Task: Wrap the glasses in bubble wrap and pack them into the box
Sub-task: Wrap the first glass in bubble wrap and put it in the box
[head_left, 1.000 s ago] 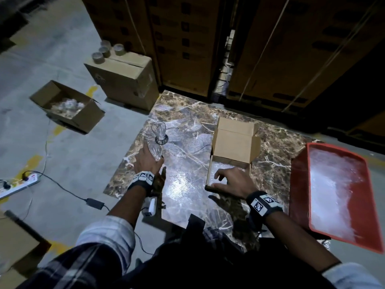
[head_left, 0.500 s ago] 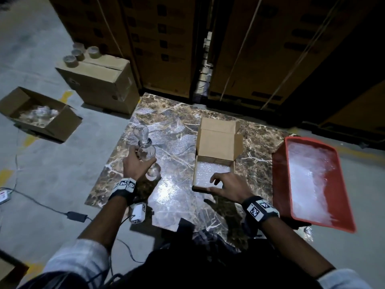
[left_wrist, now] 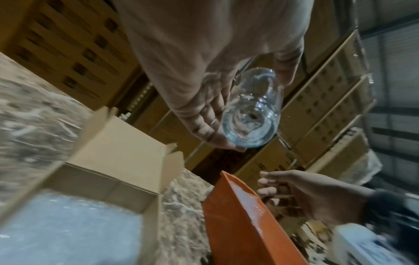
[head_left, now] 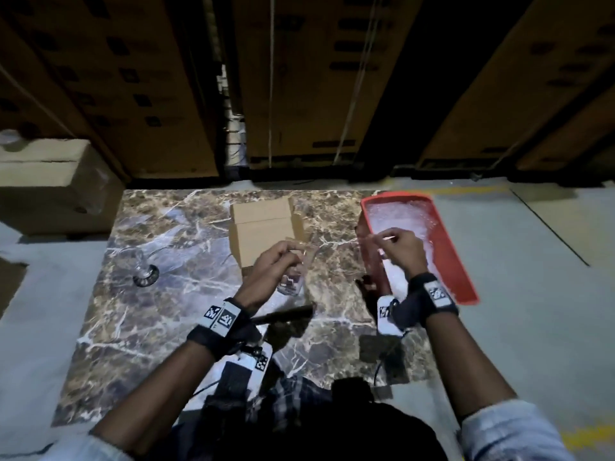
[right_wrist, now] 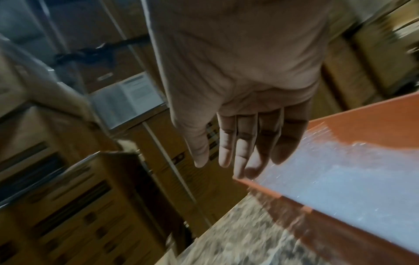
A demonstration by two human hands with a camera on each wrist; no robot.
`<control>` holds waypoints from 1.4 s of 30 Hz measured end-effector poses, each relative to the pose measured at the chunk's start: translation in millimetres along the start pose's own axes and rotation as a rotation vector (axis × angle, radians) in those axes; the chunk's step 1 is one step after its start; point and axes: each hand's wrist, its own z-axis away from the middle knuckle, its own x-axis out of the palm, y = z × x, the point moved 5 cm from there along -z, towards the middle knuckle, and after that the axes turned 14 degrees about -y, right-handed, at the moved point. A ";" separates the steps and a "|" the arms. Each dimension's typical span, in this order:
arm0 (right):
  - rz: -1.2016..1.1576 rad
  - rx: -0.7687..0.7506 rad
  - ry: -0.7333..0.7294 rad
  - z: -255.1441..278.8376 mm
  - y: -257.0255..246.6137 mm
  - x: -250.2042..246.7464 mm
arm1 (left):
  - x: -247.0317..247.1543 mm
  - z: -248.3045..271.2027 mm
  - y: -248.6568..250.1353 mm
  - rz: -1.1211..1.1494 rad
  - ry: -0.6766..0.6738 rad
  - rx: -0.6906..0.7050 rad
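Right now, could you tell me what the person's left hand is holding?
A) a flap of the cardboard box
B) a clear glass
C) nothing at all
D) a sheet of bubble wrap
B: in the left wrist view the left hand curls round a clear glass, held in the air near the open cardboard box.

The left hand (head_left: pixel 270 268) hides much of the box (head_left: pixel 263 224); wrist views are blurred.

- Tabletop (head_left: pixel 159 327): polished marble, brown with white veins, glossy.
- Box (head_left: pixel 263 224): matt plain brown cardboard.
- Glass (left_wrist: pixel 251 111): clear, smooth, shiny.
- Tray (head_left: pixel 449 257): smooth red plastic.
- Bubble wrap (head_left: pixel 396 214): translucent plastic film, glinting, in the tray.
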 end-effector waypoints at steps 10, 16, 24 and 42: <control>-0.042 0.370 -0.100 -73.5 89.8 -79.4 | 92.7 -51.0 12.8 -0.172 -0.258 -0.109; 0.186 0.474 -0.311 -126.1 120.7 -52.8 | 92.8 -63.5 -3.7 -0.212 -0.256 -0.205; 0.533 0.348 -0.353 -161.0 113.3 -34.0 | 74.9 -76.1 -18.5 -0.118 -0.122 -0.288; 0.796 0.052 -0.388 -138.3 39.6 -72.0 | 65.3 -88.2 -12.0 0.009 -0.069 -0.225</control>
